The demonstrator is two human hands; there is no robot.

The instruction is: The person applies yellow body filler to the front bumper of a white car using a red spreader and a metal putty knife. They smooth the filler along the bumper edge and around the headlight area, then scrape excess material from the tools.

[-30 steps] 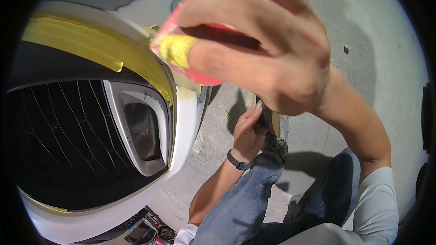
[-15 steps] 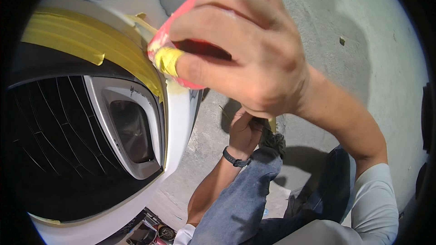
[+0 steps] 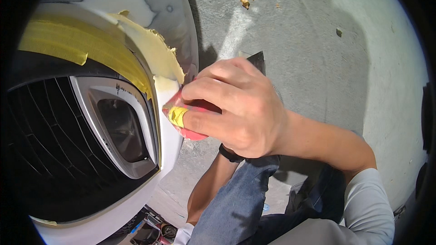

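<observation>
My right hand (image 3: 245, 113), with yellow tape on one finger, grips a red pad (image 3: 195, 134) at the white car body (image 3: 168, 154), just below a ragged strip of pale cream material (image 3: 159, 54). Whether the pad touches the body is unclear. Yellow masking tape (image 3: 77, 41) arches beside that strip, above a silver-framed lamp housing (image 3: 122, 127). My left forearm (image 3: 209, 190) rises from the lower edge with a black wristband (image 3: 229, 154); the left hand itself is hidden behind my right hand.
A black grille (image 3: 41, 131) fills the left side. My jeans-clad legs (image 3: 240, 190) are below. The grey concrete floor (image 3: 299, 54) has a few small leaves (image 3: 245, 3) on it, and assorted small objects (image 3: 150, 229) lie at the bottom left below the car.
My right hand and the red pad have dropped lower along the car's edge, uncovering the cream strip and more floor above. My left hand has become hidden behind the right.
</observation>
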